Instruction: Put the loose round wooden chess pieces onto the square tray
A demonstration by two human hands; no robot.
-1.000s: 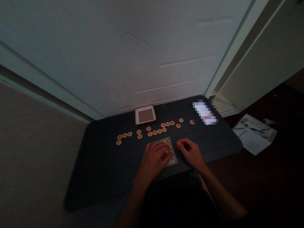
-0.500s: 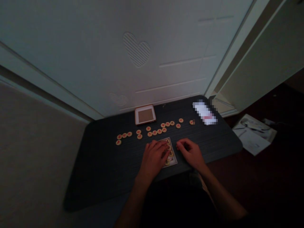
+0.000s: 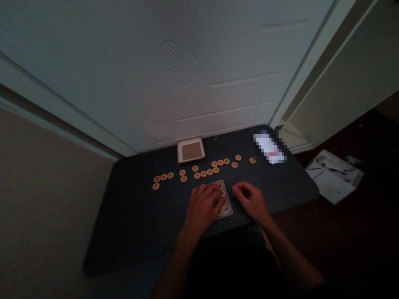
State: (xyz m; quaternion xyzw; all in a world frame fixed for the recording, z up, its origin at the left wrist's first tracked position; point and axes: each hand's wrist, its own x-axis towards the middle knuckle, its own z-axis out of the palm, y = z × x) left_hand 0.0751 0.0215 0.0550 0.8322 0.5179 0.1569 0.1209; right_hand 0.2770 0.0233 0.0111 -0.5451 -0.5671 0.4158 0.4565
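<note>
Shallow white box [image 3: 230, 211] near the table's front edge, round dark-marked pieces [image 3: 221, 186] inside. Left hand [image 3: 203, 203] lies over its left part, fingers bent down at the pieces; grip under the palm hidden, can't tell. Right hand [image 3: 249, 197] just beside the box, loosely curled; can't tell if it holds anything. Hands apart. Beyond the box, red-marked discs [image 3: 203, 174] in broken rows on the dark table [image 3: 131, 220]. Behind them, open tray [image 3: 191, 152], brown inside. Pixelated bright item [image 3: 268, 147] far right. Heart-embossed panel [image 3: 131, 74] behind.
</note>
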